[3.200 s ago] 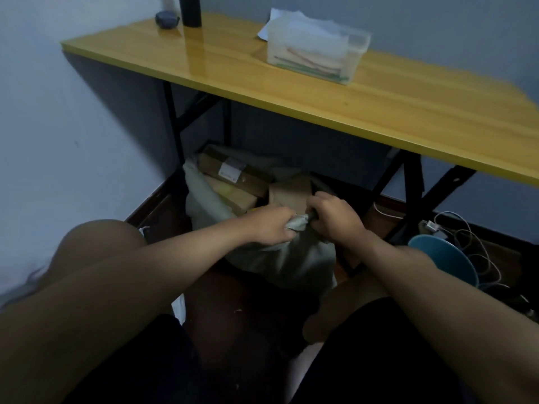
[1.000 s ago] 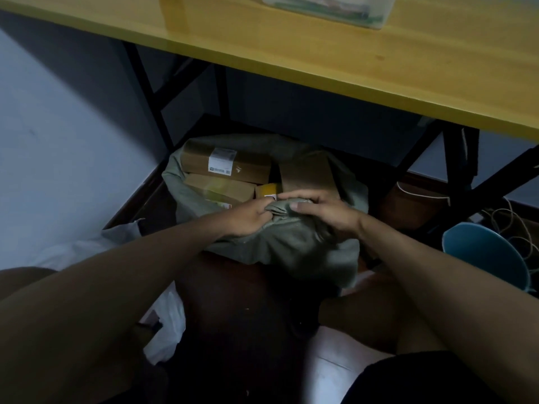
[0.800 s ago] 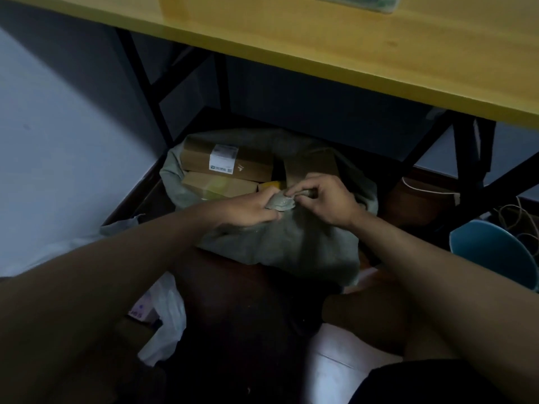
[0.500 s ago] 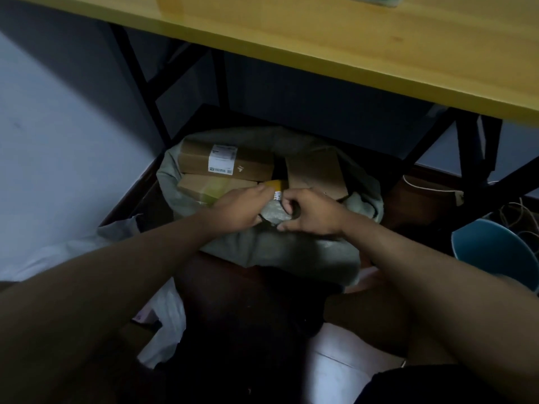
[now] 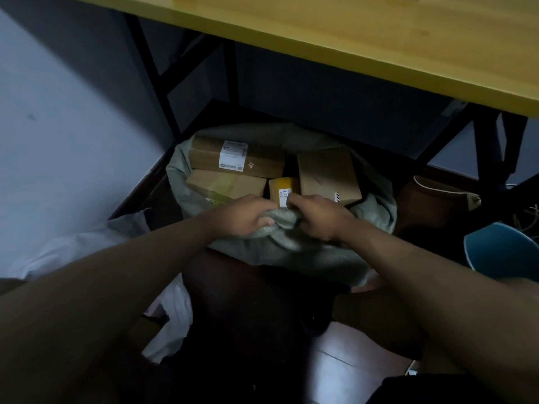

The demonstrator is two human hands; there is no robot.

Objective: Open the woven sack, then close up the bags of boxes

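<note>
A grey-green woven sack (image 5: 303, 255) sits on the floor under the table with its mouth wide open. Inside lie several cardboard boxes: a long labelled one (image 5: 236, 158) at the back, a taped one (image 5: 224, 186) in front of it, a small yellow one (image 5: 284, 191) marked 4311, and a larger one (image 5: 328, 176) to the right. My left hand (image 5: 248, 217) and my right hand (image 5: 316, 215) both grip the bunched near rim of the sack, close together.
The yellow table top (image 5: 379, 39) overhangs the sack on black metal legs (image 5: 151, 71). A white plastic bag (image 5: 169, 310) lies at the lower left. A blue bowl-like tub (image 5: 504, 252) and a brown bag (image 5: 437, 199) sit at the right.
The view has tilted down under the table. The sack mouth has spread wider, showing more of the boxes. Both hands stay on the near rim and have shifted slightly forward.
</note>
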